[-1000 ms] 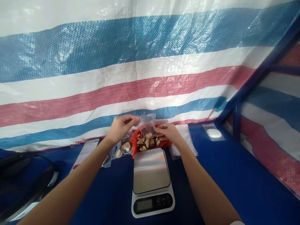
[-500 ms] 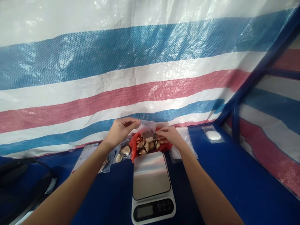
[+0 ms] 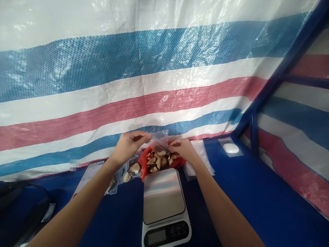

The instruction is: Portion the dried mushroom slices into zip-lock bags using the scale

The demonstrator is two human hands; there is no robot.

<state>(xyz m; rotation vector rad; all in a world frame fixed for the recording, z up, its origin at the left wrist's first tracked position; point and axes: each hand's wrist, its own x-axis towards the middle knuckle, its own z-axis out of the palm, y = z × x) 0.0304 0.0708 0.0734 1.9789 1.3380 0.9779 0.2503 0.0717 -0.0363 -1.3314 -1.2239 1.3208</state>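
Observation:
My left hand pinches the upper left edge of a small clear plastic bag. On the bag's other side, my right hand has its fingers closed at the lower right edge; its fingertips are partly hidden. Below them lies an open red plastic bag full of brown and cream chunks that look like dried slices. One pale piece shows at the lower end of the clear bag; whether it is inside, I cannot tell. A kitchen scale with a bare metal plate stands just in front.
Filled clear bags lie left of the red bag, beside a phone showing a timer. Flat clear bags lie to the right. Farther right is a white oval object in a bag. A striped tarp hangs behind the blue table.
The view has shifted slightly, moving everything a little to the left. Both hands keep their hold at the clear bag, which looks spread a bit flatter.

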